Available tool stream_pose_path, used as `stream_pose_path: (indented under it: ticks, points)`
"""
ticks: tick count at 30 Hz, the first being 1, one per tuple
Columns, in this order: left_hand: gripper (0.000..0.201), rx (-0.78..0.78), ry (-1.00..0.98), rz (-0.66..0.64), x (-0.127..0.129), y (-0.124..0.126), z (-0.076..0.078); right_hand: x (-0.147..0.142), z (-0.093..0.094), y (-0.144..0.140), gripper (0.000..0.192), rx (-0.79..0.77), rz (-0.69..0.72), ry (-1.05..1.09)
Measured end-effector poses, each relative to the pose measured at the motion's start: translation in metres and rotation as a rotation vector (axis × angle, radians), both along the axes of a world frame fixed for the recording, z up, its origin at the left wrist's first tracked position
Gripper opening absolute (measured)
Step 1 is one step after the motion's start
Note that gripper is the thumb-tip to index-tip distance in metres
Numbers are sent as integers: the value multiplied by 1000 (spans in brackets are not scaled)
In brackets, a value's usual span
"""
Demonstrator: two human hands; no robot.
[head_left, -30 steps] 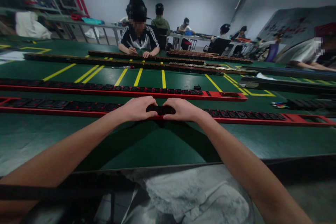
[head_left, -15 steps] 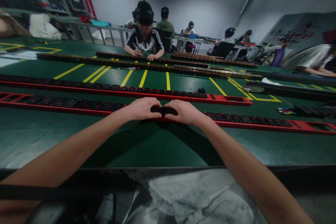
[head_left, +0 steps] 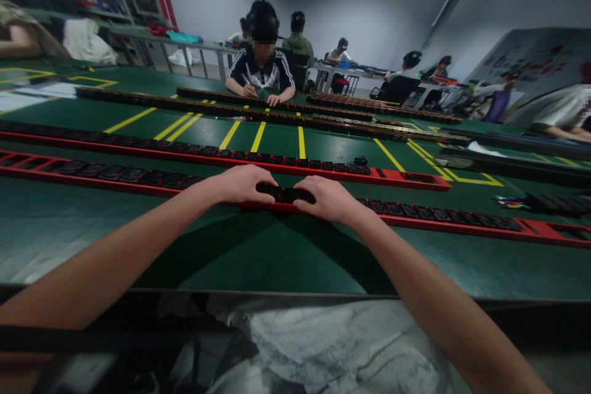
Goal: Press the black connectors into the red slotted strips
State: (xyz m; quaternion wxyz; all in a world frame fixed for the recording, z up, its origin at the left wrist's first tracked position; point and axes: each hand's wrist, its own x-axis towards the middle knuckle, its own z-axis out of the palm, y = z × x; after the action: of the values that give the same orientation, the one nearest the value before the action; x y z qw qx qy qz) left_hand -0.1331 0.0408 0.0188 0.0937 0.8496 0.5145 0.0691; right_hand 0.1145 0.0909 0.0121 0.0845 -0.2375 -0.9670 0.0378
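Reaching forward from the near table edge, both bare forearms converge on the nearer red strip (head_left: 138, 188), a long, narrow channel lying across the green table (head_left: 277, 258) and filled with a row of small black socket modules. The left hand (head_left: 242, 184) lies palm down on the strip, fingers together and curled over its top, thumb along the near edge, pressing on one black module (head_left: 286, 194). That module sits in the strip between the two hands, with the left fingertips touching its left end. The right hand (head_left: 325, 197) mirrors the pose, fingers closed together and bent onto the module's right end. Beyond it the same strip runs on to the right with more glossy black modules and an open red slot. A second red strip (head_left: 323, 169) lies parallel, farther back, on the matte surface.
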Motion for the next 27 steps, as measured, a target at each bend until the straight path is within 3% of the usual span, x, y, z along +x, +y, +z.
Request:
stream_pose_path:
  ticks: [6,12,17,22,27]
  points:
    - [47,-67,10,-5,-1,2,-1,-3,0,-2,38,33,-4,-16]
    - [45,-26,77,-38,-4,2,-4,-4,-2,-4,37,59,-26,-40]
    - [44,16,76,-57,-6,5,-11,-25,1,-10,35,90,3,-87]
    - [34,-5,7,-90,-9,6,-11,-45,2,-6,34,33,41,-69]
    - [37,-13,-107,-140,-14,5,-12,-45,-4,-9,33,34,-23,-30]
